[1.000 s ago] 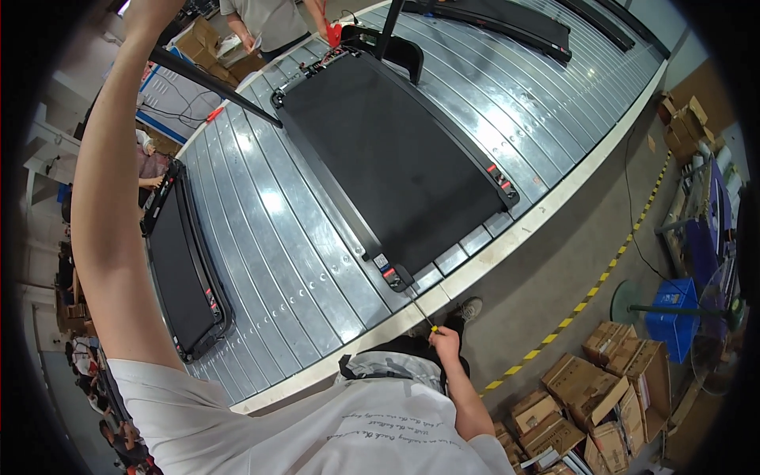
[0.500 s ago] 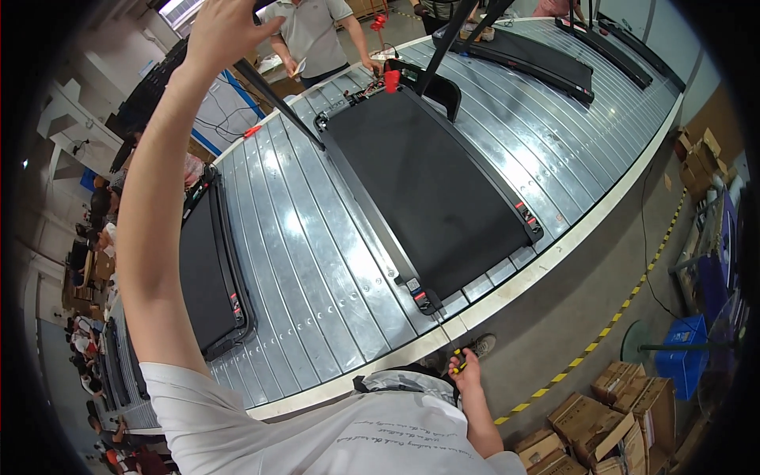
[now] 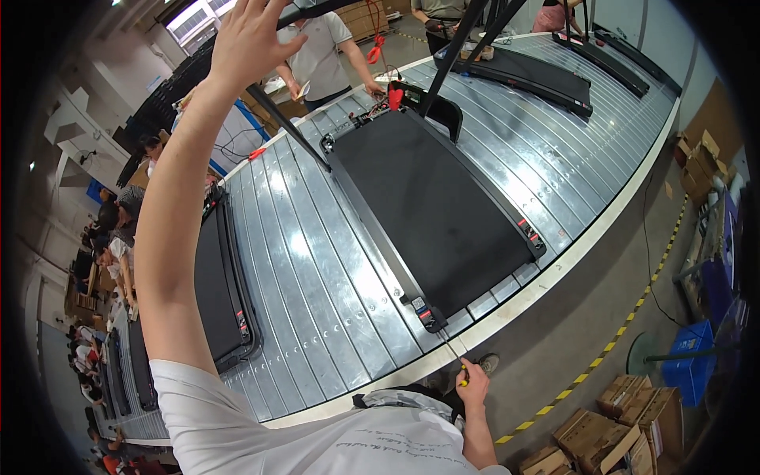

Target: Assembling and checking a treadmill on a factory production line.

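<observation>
Treadmill deck, black, lies flat on the ribbed steel conveyor; left hand raised beyond its far end, grip released, right hand off its near corner clenching a small yellow-tipped tool; judged mid-inspection, near-corner work next.

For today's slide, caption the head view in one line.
Left hand raised overhead, right hand gripping a yellow tool beside a treadmill.

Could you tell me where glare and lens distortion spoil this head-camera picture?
Head view: ceiling-light glare whitens the metal slat conveyor beside the black treadmill deck; fisheye bends the conveyor's edge and leaves black corners; the raised left hand looms large, the right hand small near the edge.
</observation>
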